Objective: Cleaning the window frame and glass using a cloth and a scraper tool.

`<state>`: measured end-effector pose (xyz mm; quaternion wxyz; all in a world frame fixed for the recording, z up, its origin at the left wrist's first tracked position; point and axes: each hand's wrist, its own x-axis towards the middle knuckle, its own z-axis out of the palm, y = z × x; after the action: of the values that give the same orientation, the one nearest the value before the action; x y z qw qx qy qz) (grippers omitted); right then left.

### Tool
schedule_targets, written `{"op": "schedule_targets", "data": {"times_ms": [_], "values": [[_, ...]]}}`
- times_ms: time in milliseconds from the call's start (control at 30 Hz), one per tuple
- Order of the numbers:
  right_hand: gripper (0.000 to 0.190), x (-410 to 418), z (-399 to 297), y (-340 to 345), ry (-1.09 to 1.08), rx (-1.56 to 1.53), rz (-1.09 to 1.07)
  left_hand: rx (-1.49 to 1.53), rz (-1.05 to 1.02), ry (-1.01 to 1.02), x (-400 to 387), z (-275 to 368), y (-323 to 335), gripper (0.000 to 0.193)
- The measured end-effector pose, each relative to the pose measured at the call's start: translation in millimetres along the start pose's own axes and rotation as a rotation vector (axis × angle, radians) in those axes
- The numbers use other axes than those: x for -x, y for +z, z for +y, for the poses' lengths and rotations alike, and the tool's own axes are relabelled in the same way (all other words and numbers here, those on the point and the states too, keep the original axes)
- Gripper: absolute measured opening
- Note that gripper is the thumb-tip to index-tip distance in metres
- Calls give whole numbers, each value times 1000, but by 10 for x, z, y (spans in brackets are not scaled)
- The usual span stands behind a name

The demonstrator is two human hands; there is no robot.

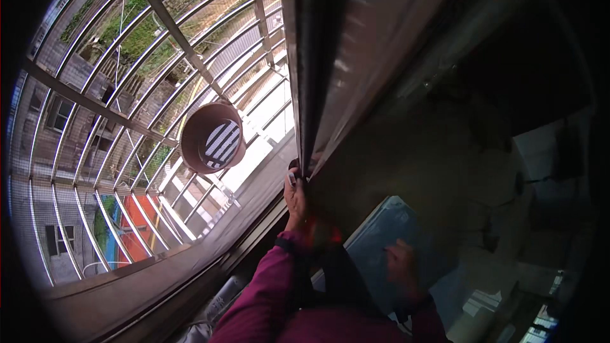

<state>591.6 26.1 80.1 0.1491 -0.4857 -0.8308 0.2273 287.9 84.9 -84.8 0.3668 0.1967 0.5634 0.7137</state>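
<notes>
My left hand (296, 197), in a purple sleeve with a dark cuff, grips the edge of the window frame (305, 119) where a small dark fitting sits. The fingertips are partly hidden behind the frame. In the shade to the right, my right hand (402, 259) is held over a blue flat-topped object (381, 233) with a pale edge. Its fingers look bent, and the dimness hides whether it touches or holds anything.
Outside the window, a brown plastic bucket (190, 140) with slots in its bottom stands inside a metal bar cage (167, 19). A grey sill (257, 183) and a window track (209, 267) run below. The room at right is very dark.
</notes>
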Motion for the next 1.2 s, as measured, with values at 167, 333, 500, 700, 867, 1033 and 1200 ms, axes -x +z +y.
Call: {"op": "schedule_targets", "data": {"times_ms": [167,333,500,700,867,1033,1200], "values": [[13,-68,22,24,52,-32,15,-176,-24,-63,-154,-371,-97,27],[7,-113,53,322,20,-100,110,-349,-41,-131,-267,-612,-347,35],[3,-136,25,251,59,-57,160,-190,-91,-285,-269,-696,-348,35],[4,-108,187,379,160,-108,193,-230,-61,-262,-432,-1055,-640,18],[3,-38,351,718,211,-180,149,-447,-57,-296,-588,-1358,-1044,22],[7,268,664,920,286,-159,87,-419,-59,-511,-365,-1562,-701,22],[9,353,767,1034,355,-151,55,-499,-186,-581,-487,-1587,-690,24]]}}
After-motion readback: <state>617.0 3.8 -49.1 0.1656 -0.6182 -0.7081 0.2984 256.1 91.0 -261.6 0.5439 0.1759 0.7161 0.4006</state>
